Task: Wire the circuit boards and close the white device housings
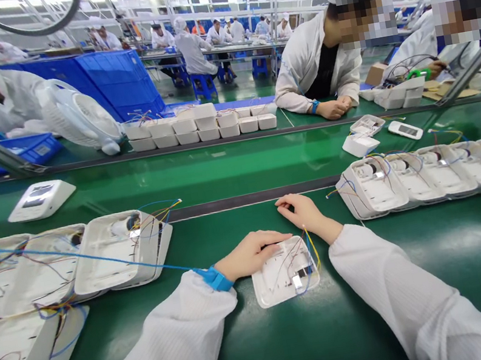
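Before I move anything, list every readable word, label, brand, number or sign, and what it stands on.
Nothing can be read.
Co-worker's coat sleeve: faint bluish mark, too small.
White device, upper left: no legible characters.
Open white case under the left hand: no legible text.

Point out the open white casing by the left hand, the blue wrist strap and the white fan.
White casing (275,285): head view, inner floor toward its lower left corner.
Blue wrist strap (218,279): head view, band around the wrist.
White fan (81,115): head view, its round head.
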The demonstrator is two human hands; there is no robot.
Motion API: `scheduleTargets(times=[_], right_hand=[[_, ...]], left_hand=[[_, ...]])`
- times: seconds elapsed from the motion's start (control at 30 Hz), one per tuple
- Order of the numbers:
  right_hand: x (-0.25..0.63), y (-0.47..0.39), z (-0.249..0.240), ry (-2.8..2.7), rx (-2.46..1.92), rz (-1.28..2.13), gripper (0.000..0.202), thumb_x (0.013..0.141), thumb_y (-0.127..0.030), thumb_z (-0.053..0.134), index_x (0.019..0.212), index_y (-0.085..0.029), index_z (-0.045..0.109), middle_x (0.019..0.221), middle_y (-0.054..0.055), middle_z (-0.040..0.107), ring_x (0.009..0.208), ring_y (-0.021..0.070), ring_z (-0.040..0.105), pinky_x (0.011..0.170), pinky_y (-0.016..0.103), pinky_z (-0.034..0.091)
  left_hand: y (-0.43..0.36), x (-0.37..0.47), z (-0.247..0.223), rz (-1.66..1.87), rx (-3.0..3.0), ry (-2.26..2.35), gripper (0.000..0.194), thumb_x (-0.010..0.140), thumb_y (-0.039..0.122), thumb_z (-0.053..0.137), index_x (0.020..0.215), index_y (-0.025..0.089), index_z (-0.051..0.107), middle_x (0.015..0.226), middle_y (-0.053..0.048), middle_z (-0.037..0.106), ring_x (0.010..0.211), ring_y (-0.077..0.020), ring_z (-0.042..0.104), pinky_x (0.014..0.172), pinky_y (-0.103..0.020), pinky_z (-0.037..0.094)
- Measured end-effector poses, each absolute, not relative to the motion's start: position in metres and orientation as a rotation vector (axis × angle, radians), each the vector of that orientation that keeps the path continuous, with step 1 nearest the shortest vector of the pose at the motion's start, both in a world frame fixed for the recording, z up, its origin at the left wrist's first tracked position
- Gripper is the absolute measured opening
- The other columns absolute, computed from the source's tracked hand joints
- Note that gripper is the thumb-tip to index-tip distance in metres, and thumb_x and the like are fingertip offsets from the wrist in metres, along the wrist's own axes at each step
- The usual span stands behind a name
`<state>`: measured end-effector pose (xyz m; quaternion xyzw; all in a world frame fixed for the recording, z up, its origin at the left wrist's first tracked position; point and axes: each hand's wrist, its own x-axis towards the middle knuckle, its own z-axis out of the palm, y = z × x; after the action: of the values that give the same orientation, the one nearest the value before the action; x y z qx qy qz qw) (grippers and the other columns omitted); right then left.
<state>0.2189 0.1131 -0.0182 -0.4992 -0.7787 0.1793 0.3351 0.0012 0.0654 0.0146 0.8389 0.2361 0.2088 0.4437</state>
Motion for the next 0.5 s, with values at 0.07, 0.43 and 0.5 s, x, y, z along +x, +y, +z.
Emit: scheduleTargets(times=[0.07, 0.43, 0.5], right_hand=[[0.2190, 0.1132, -0.0178, -2.039, -1.304, 0.463, 0.013, 0.088, -0.019, 0.060, 0.096, -0.021, 0.069, 0.087, 0.003, 0.070, 0.080, 0.0169, 0.064, 0.077, 0.031, 0.049], [0.2184, 0.1119, -0.0150, -2.044, -1.315, 0.454, 0.013, 0.088, -0.019, 0.059, 0.096, -0.022, 0.069, 0.086, 0.003, 0.070, 0.080, 0.0174, 0.064, 0.077, 0.032, 0.048], [0.2183, 0.1120, -0.0149, -2.045, -1.318, 0.452, 0.013, 0.088, -0.019, 0.059, 0.096, -0.022, 0.069, 0.086, 0.003, 0.070, 0.080, 0.0174, 0.063, 0.077, 0.031, 0.048]], left_hand=[[0.0652, 0.0021, 0.0134, 0.539, 2.082, 0.616, 0.033, 0.097, 0.032, 0.048, 0.120, 0.019, 0.067, 0.118, -0.009, 0.070, 0.105, -0.0211, 0.065, 0.091, -0.033, 0.050], [0.0619, 0.0068, 0.0106, 0.608, 2.162, 0.631, 0.029, 0.098, 0.033, 0.047, 0.106, 0.017, 0.070, 0.107, -0.009, 0.072, 0.101, -0.0196, 0.065, 0.092, -0.033, 0.049], [0.0621, 0.0062, 0.0104, 0.605, 2.163, 0.636, 0.029, 0.098, 0.033, 0.047, 0.106, 0.018, 0.070, 0.107, -0.008, 0.072, 0.101, -0.0196, 0.065, 0.092, -0.033, 0.049]])
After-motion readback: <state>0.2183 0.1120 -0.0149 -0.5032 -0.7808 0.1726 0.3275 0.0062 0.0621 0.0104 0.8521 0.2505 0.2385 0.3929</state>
